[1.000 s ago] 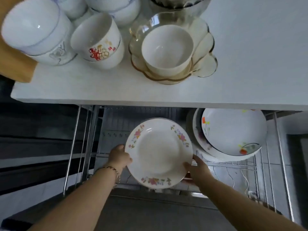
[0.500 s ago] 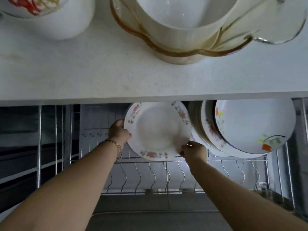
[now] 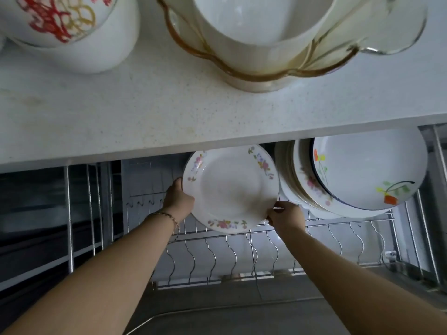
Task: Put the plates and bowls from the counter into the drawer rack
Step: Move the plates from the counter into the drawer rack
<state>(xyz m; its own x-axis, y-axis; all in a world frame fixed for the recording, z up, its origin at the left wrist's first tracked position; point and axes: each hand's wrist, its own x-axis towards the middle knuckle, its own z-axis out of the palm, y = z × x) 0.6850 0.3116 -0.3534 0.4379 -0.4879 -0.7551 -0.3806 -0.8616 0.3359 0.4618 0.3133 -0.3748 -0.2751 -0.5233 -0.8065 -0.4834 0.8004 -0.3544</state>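
Step in hand: seating a floral-rimmed plate [image 3: 229, 187] in the drawer rack [image 3: 217, 252].

- Grips the plate's left rim with the left hand [image 3: 179, 199], fingers curled behind it.
- Pinches the lower right rim with the right hand [image 3: 285, 215].
- Holds the plate tilted, face toward the camera, over the far row of wire slots and just left of the racked plates.
- Cannot tell whether the lower edge touches the wires yet.
- Thin bracelet [image 3: 169, 217] on the left wrist, clear of the plate.

Done, judging from the layout:
- Racked plates [image 3: 367, 170] leaning in a row at the far right of the rack.
- Front one white with an orange flower; at least one floral-rimmed plate behind it.
- Exact count unreadable.

Left, judging from the table [image 3: 145, 110]:
- White bowl [image 3: 261, 18] nested in an amber-rimmed glass dish [image 3: 391, 35], far centre.
- Red-and-gold patterned bowl [image 3: 67, 25], far left, seemingly stacked in another.
- Possibly more crockery beyond the top edge of the view; not shown.

No bowl visible anywhere in the rack.

Estimate: roughly midway. Plates close to finished as far as visible, this one not yet released. Bowls not begun.
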